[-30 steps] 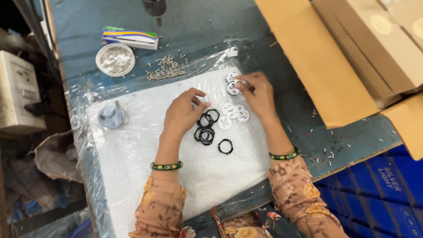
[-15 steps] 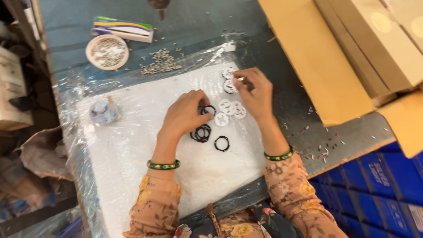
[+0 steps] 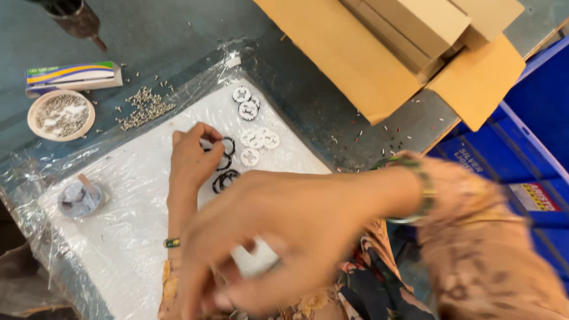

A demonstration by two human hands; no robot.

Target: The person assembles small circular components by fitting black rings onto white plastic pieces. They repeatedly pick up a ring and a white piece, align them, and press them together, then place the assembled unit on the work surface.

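Grey-blue and scuffed, the surface (image 3: 178, 41) carries a white foam sheet under crinkled clear plastic wrap (image 3: 124, 195). At far left on that sheet sits a small crumpled foil cup (image 3: 79, 198) with a stick in it. Above it, off the sheet, a round dish of small metal bits (image 3: 61, 114) stands just below a flat printed carton (image 3: 72, 74), and a loose heap of tiny screws (image 3: 142, 106) lies beside them.

Further right, the left hand (image 3: 189, 163) rests on the sheet with its fingertips pinched at the black rings (image 3: 224, 163); the grip looks closed lightly on one ring, though the fingers hide the contact. More black rings lie just below the hand, touching one another. Just beside them are white toothed discs (image 3: 256, 141), with two more discs (image 3: 245, 104) near the sheet's top corner.

These rings look thin, light and fairly stiff, likely to slide on the slick wrap; pinching an edge between thumb and forefinger seems the sound hold.

In the foreground the right hand (image 3: 267, 237) sweeps across, heavily blurred; whether it holds anything I cannot tell, though something white shows below it. At right, brown cardboard boxes (image 3: 403, 41) overhang the surface, and a blue crate (image 3: 521, 154) sits below.
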